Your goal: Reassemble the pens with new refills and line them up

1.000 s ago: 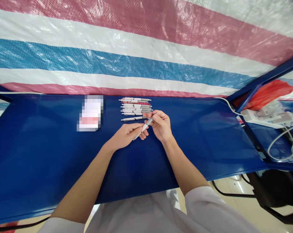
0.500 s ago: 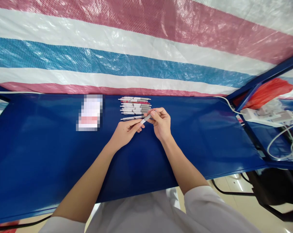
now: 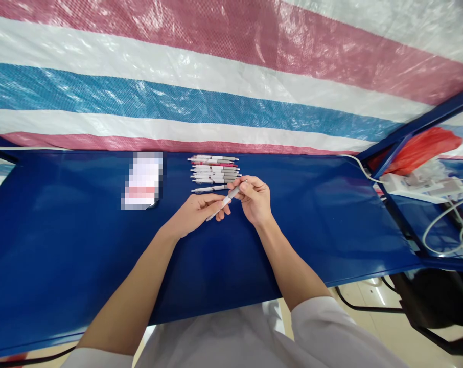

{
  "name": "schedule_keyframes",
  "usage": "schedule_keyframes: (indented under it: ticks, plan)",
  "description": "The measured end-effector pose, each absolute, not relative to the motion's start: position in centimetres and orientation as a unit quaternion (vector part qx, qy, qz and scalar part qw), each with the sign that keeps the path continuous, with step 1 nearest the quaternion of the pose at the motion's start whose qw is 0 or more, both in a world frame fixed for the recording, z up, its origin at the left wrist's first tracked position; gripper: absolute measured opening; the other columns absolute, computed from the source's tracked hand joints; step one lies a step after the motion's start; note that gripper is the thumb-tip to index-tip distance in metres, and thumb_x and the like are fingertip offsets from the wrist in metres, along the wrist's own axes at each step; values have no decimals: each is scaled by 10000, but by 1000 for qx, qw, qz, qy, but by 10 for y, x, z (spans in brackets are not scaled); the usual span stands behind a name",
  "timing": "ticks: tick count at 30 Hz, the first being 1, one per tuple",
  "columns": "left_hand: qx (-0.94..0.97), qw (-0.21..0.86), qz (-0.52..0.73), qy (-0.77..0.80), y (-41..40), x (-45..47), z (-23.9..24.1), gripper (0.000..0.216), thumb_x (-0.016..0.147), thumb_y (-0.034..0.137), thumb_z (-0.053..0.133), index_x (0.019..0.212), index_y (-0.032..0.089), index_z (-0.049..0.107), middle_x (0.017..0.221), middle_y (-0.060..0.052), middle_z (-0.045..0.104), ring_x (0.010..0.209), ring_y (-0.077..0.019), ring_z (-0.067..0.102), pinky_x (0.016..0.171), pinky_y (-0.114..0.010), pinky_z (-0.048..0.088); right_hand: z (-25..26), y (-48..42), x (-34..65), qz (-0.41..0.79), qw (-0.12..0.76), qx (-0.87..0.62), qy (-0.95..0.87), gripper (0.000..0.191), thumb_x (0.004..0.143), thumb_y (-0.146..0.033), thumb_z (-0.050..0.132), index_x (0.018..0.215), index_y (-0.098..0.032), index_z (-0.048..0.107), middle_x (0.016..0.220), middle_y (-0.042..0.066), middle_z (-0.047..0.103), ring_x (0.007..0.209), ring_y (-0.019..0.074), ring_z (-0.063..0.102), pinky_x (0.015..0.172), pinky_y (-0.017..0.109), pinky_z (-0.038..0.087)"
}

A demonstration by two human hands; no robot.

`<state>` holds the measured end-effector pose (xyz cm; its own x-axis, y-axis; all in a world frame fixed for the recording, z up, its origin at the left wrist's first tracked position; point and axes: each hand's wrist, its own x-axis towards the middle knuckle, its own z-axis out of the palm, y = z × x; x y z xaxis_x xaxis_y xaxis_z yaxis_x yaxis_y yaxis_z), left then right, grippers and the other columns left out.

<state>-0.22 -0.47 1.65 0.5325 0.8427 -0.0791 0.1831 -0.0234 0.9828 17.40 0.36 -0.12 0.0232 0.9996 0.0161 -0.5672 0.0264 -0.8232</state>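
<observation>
A white pen with a grey grip [image 3: 232,193] slants between my two hands, its tip up to the right. My left hand [image 3: 198,213] is closed on the white barrel, whose end shows below the fingers. Around the grey grip near the tip, my right hand [image 3: 256,200] pinches with thumb and fingers. Just beyond the hands, several pens [image 3: 215,169] lie side by side in a stack of rows, mostly white and grey, one of them red. Closest to my fingers lies a single white pen [image 3: 210,188], its right end hidden by my right hand.
A blurred-out flat item [image 3: 142,179] lies on the blue table [image 3: 323,220] at left. Striped plastic sheeting [image 3: 178,102] hangs along the back edge. Beyond the right-hand frame are a white power strip [image 3: 411,188], cables and a red plastic bag [image 3: 426,148].
My left hand has shifted slightly left along the pen, so more of the barrel shows and its end now sticks out below the fingers. Both hands keep their hold.
</observation>
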Motion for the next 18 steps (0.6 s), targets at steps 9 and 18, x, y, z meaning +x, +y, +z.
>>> schedule_keyframes:
  ticks: [9, 18]
  plan:
    - [684, 445, 350, 460, -4, 7, 3, 268, 916, 400, 556, 930, 196, 730, 784, -20, 730, 652, -142, 658, 678, -248, 559, -6, 10, 171, 573, 662, -379, -300, 265, 608, -370, 867, 771, -241, 702, 750, -29, 761, 731, 151, 751, 610, 233, 626]
    - [689, 449, 343, 453, -3, 5, 0, 303, 928, 426, 542, 971, 188, 725, 838, -36, 739, 693, -151, 665, 710, -261, 561, -4, 9, 174, 605, 623, -367, -334, 278, 639, -382, 837, 872, -272, 732, 839, -23, 774, 826, 150, 747, 689, 239, 615]
